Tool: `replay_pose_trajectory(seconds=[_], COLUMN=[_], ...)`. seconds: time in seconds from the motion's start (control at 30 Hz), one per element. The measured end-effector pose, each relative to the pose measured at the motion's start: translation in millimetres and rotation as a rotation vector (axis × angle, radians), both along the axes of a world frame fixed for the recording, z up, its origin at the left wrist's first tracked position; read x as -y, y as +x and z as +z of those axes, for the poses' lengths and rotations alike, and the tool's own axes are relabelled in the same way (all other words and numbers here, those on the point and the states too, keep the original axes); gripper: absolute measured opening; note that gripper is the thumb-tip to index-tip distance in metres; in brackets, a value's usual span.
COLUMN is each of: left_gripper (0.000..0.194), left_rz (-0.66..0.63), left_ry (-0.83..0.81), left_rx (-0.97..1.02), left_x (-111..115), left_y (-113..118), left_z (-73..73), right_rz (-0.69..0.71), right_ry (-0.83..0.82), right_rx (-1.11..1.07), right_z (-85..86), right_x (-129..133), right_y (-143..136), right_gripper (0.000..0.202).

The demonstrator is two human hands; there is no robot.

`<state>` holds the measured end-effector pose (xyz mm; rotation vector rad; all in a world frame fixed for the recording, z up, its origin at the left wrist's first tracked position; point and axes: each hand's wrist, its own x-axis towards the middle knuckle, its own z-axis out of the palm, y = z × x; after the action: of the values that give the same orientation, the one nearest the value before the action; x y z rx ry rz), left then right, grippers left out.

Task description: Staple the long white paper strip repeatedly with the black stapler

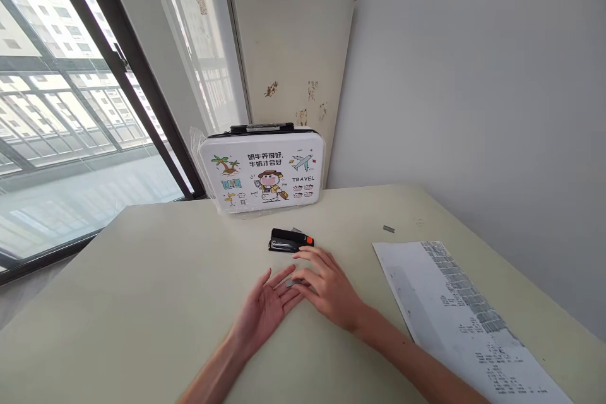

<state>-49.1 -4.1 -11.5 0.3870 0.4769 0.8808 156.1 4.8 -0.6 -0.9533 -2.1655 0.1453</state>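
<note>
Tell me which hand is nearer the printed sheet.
Right. The right hand is to the left of the printed sheet; the left hand is palm-up, farther left of it.

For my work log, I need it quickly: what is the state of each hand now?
Left hand: open, palm up.
Right hand: closed, pinching a small grey strip.

A bright, dark-framed window fills ten o'clock, a scuffed cabinet twelve, a grey wall two; the cream counter spans four to eight.
</note>
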Motion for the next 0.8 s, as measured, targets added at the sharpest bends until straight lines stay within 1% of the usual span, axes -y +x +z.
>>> replay_pose_trajectory(seconds=[0.03,0.1,0.17,0.2,0.3,0.37,0.43,0.5,0.57,0.63,0.7,0.8], left_gripper=[0.047,0.047,0.042,0.04,0.031,0.027,0.026,0.026,0.025,0.024,0.022,0.02], left_rz=[-0.011,-0.016,0.0,0.011,0.025,0.026,0.024,0.022,0.026,0.034,0.042,0.05], left_ry=[-0.009,-0.031,-0.047,-0.049,-0.032,-0.018,-0.01,-0.005,-0.002,-0.001,-0.001,0.002], left_rx=[-0.01,-0.05,-0.1,-0.123,-0.175,-0.198,-0.211,-0.217,-0.223,-0.226,-0.227,-0.232], left_x=[0,-2,-3,-4,-4,-4,-3,-3,-3,-2,-1,0], left_y=[0,-2,-2,-2,-1,0,0,0,0,0,0,1], left_z=[0.0,-0.2,-0.8,-1.2,-2.3,-2.5,-1.9,-0.5,1.8,4.6,7.3,10.1], right_rz=[-0.024,-0.137,-0.332,-0.398,-0.54,-0.603,-0.649,-0.678,-0.691,-0.686,-0.666,-0.629], right_ry=[0.007,0.013,0.005,-0.008,-0.028,-0.047,-0.068,-0.088,-0.105,-0.12,-0.143,-0.198], right_rx=[-0.007,-0.007,0.013,0.015,0.014,0.019,0.022,0.021,0.015,0.006,0.001,0.014], right_z=[-1.3,-6.4,-14.4,-19.0,-33.4,-42.6,-50.8,-57.1,-60.4,-60.3,-57.8,-54.8], right_x=[-4,-15,-28,-35,-51,-57,-62,-65,-66,-60,-45,-6], right_y=[12,44,85,106,160,183,196,202,205,206,207,214], right_gripper=[0.01,0.011,0.018,0.022,0.036,0.041,0.043,0.042,0.039,0.035,0.034,0.035])
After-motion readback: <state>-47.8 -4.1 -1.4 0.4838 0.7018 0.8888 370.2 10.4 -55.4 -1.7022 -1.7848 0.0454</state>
